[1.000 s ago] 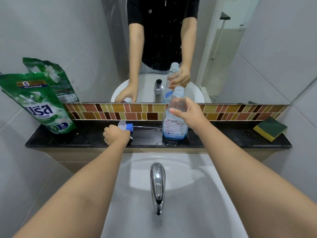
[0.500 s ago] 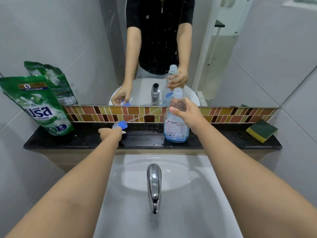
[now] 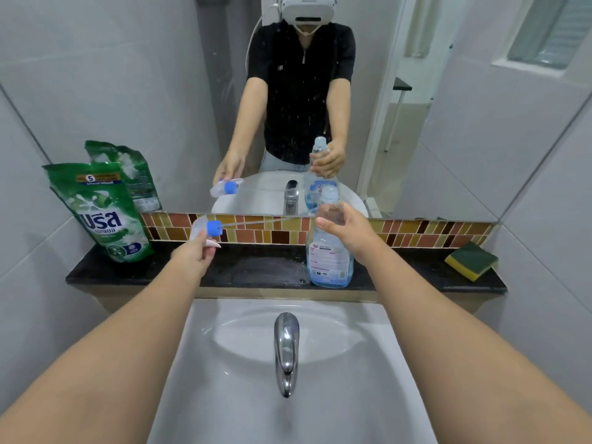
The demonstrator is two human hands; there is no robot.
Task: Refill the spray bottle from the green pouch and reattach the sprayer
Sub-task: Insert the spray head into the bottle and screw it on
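Note:
A clear spray bottle (image 3: 330, 261) with blue liquid in its lower part stands uncapped on the black shelf (image 3: 256, 270). My right hand (image 3: 347, 230) grips its neck. My left hand (image 3: 192, 254) holds the sprayer head (image 3: 208, 229), white with a blue collar, lifted above the shelf to the bottle's left. Its thin dip tube (image 3: 266, 221) points right toward the bottle's mouth. The green pouch (image 3: 102, 216) leans upright against the wall at the shelf's left end.
A yellow and green sponge (image 3: 471, 261) lies at the shelf's right end. A chrome tap (image 3: 286, 350) and white basin (image 3: 288, 395) sit below the shelf. The mirror (image 3: 160, 91) above the tile strip reflects the person and the objects.
My left hand has lifted the sprayer head off the shelf and raised it, with the tube now pointing at the bottle's mouth. My right hand keeps its grip on the bottle.

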